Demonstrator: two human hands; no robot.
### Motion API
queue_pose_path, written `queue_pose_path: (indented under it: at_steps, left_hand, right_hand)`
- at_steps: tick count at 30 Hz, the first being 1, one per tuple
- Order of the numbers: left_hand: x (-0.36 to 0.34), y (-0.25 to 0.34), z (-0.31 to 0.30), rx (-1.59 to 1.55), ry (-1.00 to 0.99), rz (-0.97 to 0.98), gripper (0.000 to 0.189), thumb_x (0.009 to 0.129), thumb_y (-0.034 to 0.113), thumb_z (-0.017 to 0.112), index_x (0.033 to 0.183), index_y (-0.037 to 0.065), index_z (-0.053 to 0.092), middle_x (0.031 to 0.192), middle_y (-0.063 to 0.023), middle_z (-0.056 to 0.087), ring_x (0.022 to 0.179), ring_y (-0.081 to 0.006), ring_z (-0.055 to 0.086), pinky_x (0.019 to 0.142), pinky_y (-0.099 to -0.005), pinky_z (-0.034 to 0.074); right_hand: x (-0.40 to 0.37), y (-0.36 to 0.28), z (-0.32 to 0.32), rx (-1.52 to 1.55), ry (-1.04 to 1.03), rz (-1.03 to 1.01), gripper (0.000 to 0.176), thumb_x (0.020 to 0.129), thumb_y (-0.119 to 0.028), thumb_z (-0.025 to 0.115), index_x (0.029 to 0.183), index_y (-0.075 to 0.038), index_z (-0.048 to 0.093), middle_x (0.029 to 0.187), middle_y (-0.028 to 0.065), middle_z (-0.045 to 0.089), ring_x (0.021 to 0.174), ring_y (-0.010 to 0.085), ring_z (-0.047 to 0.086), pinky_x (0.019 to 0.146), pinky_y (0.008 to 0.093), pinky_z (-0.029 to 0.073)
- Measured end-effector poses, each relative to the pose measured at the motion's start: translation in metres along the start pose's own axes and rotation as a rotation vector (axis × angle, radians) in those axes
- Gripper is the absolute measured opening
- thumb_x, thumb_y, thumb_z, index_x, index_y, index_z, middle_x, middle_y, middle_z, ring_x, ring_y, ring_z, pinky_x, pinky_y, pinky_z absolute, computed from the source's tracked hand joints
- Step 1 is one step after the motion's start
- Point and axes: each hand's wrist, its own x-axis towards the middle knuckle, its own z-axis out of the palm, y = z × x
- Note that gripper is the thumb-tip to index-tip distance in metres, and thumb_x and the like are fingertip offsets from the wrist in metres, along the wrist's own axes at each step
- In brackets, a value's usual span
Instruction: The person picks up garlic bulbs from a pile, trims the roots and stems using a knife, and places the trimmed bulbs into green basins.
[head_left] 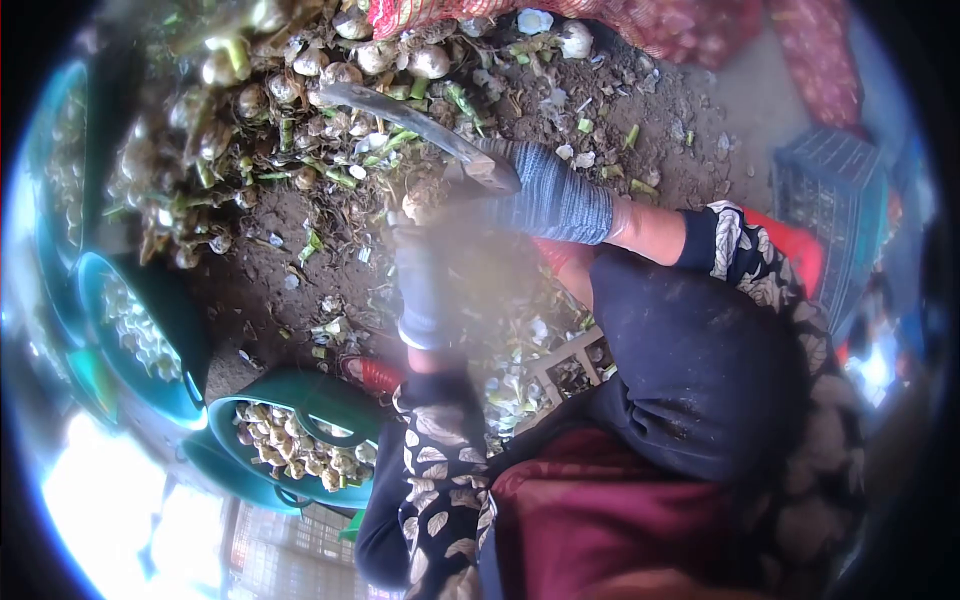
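Note:
My right hand (545, 190), in a grey knitted glove, is closed round the handle end of a sickle (400, 113). Its dark curved blade reaches up and left over the garlic heap. Below the blade, my left hand (420, 275), gloved too, is closed on a garlic bulb (418, 205) that shows at the fingertips. A blurred patch covers part of this hand and the space between both hands. Garlic bulbs with cut stems (430, 62) lie heaped on the soil beyond the blade.
Green tubs of garlic bulbs (300, 445) stand at the left and lower left. Red mesh sacks (680, 30) lie along the top. At right stands a blue-grey plastic crate (830, 200). Stem pieces and peelings litter the soil (265, 310) and lie near my knees.

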Motion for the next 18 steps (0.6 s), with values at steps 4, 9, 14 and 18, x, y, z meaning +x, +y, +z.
queue_pose_path:
  at_steps: [4, 9, 14, 18]
  left_hand:
    - [-0.015, 0.048, 0.019, -0.200, -0.304, -0.082, 0.047, 0.078, 0.035, 0.068, 0.111, 0.005, 0.051, 0.097, -0.0015, 0.055, 0.083, -0.0129, 0.054, 0.074, -0.0271, 0.045]
    - [-0.027, 0.038, 0.010, -0.346, -0.255, -0.110, 0.054, 0.074, 0.030, 0.073, 0.115, 0.004, 0.050, 0.102, -0.0039, 0.057, 0.091, -0.0158, 0.055, 0.079, -0.0302, 0.046]
    - [-0.037, 0.016, 0.003, -0.226, -0.134, -0.014, 0.056, 0.072, 0.031, 0.074, 0.114, 0.001, 0.052, 0.105, -0.0075, 0.057, 0.094, -0.0182, 0.055, 0.083, -0.0323, 0.045]
    - [-0.033, 0.002, -0.009, -0.033, -0.089, 0.027, 0.050, 0.073, 0.029, 0.074, 0.108, -0.001, 0.055, 0.103, -0.0090, 0.058, 0.093, -0.0176, 0.056, 0.083, -0.0315, 0.044]
  right_hand:
    - [-0.001, 0.007, -0.003, -0.049, -0.026, -0.207, 0.040, 0.076, -0.035, 0.070, 0.098, -0.003, 0.062, 0.077, 0.0112, 0.063, 0.069, 0.0187, 0.060, 0.065, 0.0311, 0.047]
    - [-0.004, -0.004, -0.030, -0.408, 0.032, -0.117, 0.026, 0.069, -0.017, 0.068, 0.089, -0.004, 0.060, 0.083, 0.0131, 0.061, 0.076, 0.0258, 0.061, 0.067, 0.0341, 0.049]
    - [-0.014, -0.011, -0.018, -0.821, -0.089, -0.358, 0.036, 0.067, -0.022, 0.067, 0.097, -0.004, 0.060, 0.086, 0.0114, 0.061, 0.073, 0.0271, 0.062, 0.065, 0.0399, 0.050]
    - [-0.009, -0.015, -0.012, -0.912, -0.157, -0.339, 0.040, 0.066, -0.018, 0.064, 0.103, -0.003, 0.059, 0.084, 0.0143, 0.059, 0.075, 0.0305, 0.061, 0.065, 0.0415, 0.049]
